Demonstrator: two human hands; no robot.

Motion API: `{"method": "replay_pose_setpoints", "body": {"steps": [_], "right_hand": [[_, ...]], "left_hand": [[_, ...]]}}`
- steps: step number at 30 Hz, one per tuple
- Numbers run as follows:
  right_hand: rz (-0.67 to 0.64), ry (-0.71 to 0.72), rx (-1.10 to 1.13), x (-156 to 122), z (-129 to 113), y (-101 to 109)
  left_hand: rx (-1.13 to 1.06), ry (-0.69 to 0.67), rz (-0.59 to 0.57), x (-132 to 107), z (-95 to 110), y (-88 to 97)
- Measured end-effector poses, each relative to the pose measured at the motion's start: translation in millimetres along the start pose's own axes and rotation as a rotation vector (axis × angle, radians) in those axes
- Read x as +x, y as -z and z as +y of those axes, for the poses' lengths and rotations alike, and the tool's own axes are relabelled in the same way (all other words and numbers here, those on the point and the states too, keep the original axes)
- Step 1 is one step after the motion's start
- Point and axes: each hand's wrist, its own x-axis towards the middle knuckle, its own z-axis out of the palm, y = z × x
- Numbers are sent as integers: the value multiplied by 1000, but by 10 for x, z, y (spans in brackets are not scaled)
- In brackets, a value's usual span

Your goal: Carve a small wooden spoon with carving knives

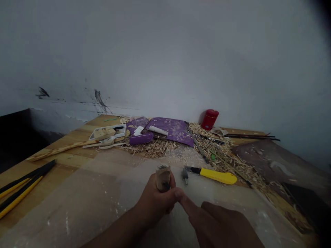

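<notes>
My left hand (155, 203) is shut around a small block of pale wood (163, 178), which stands upright with a dark, rough tip on top. My right hand (217, 225) is low in the view, with its extended index finger touching the left thumb. Nothing shows in the right hand, though its palm is hidden. Just beyond the hands, a yellow-and-black utility knife (214, 175) lies on the bench top (77, 203), next to a small metal rotary burr (184, 175).
Wood shavings (155, 148) cover the back of the bench, around a purple mat (168, 131), a red canister (209, 119) and wooden pieces. Two yellow-and-black tools (23, 189) lie at the left. Dark boards (274, 162) lie at the right, and a white wall stands behind.
</notes>
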Motion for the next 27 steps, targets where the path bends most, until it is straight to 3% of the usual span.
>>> {"method": "replay_pose_setpoints", "body": {"steps": [4,10,18,21,25,27], "right_hand": [[-6,-8,7,11,-8,8],[104,-55,64,116,-105,-28],[260,-56,104,155,-207,-216],[293,-56,99,171,-251,-296],[327,-99,126,217,-283,-359],[306,-124,192,249,-275,-345]], "left_hand": [[-16,34,1,4,-4,-21],[-27,77,293,-29,-7,-154],[-74,102,414,-72,78,-225],[-91,63,419,-72,86,-212],[-116,-11,338,-77,61,-203],[-140,22,328,-70,47,-201]]}}
